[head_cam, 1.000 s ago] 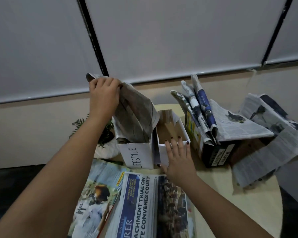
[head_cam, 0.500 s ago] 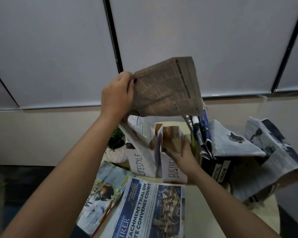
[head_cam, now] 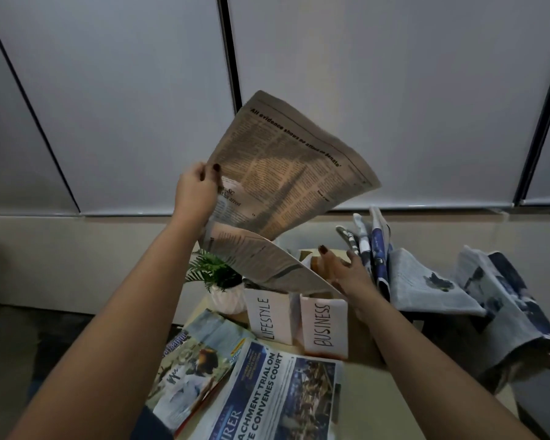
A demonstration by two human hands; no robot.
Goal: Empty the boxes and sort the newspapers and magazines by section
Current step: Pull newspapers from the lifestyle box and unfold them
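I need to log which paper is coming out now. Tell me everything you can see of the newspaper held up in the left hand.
The newspaper is yellowed newsprint with dense columns and a bold headline along its top edge. It is held high above the boxes, fanned open; a lower sheet droops towards the LIFESTYLE box. The left hand pinches its left edge. The right hand is by the BUSINESS box, near the drooping sheet; contact is unclear.

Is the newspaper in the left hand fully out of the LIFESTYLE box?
No: the left hand lifts the newspaper, but its lower end remains inside the LIFESTYLE box.
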